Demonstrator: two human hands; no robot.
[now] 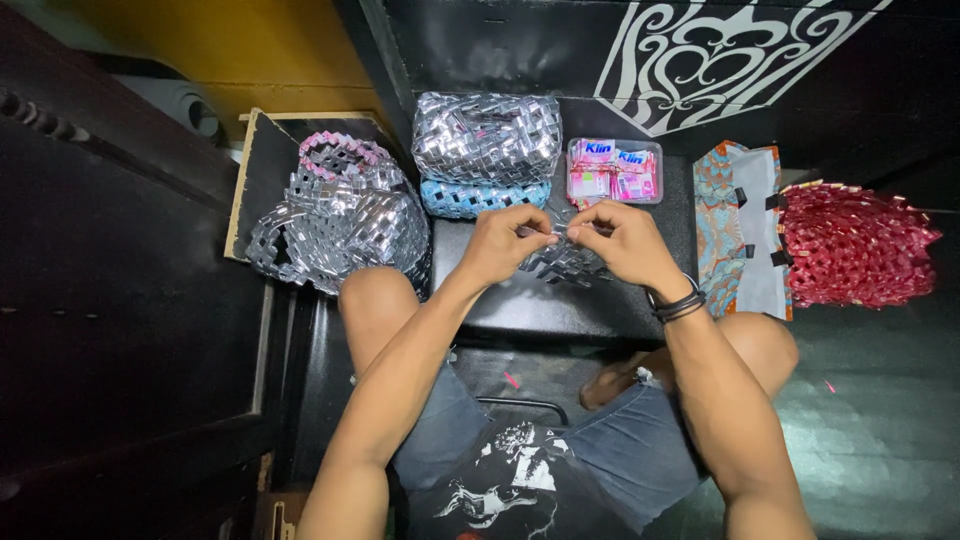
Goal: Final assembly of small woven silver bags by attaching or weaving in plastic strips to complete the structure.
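Both hands, left hand point(500, 243) and right hand point(625, 240), pinch a thin silvery foil strip point(560, 232) above the woven foil piece point(562, 264) at the tabletop's point(520, 310) far edge; it looks light, slippery, easily creased, best gripped at its folded ends.

Woven goods ranged around a low counter point(540, 310), with both hands at its middle.

The left hand point(500, 243) and right hand point(625, 243) meet above the counter, fingers point(545, 238) pinching a woven piece point(562, 262) that hangs between them. Behind the hands sits a tray of sachets point(614, 171); left of the tray, one woven bag point(487, 137) lies on top of another point(478, 198). Farther left a woven basket point(340, 215) rests on a board point(262, 170). Right of the tray lies a flat pouch point(738, 225), and beyond it a woven mat point(855, 245).
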